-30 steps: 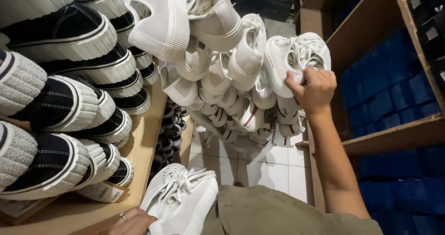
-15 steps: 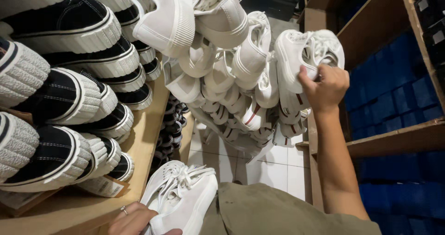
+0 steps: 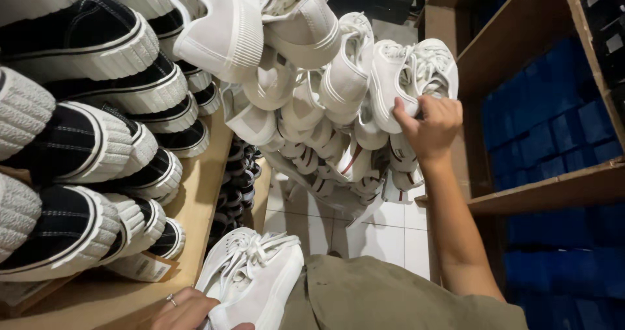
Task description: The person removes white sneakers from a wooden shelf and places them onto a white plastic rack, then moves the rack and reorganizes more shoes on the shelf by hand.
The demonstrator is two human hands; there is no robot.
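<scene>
Right hand point(image 3: 431, 127) pinches pale canvas sneaker point(image 3: 396, 82), ribbed rubber sole, atop heaped pile. Left hand point(image 3: 187, 308), cut off at frame's bottom edge, clasps laced white sneaker point(image 3: 257, 284) beside wooden shelf point(image 3: 202, 200) edge.

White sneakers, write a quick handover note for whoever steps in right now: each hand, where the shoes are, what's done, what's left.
Right hand: raised, fingers gripping a white sneaker at the edge of the white shoe pile.
Left hand: low in the frame, holding a second white sneaker by the lap, laces up.
Black sneakers sit stacked on the wooden shelf at left; blue boxes fill the rack at right.
Done: one white sneaker in each hand.
Left: the pile is large and unsorted.
</scene>
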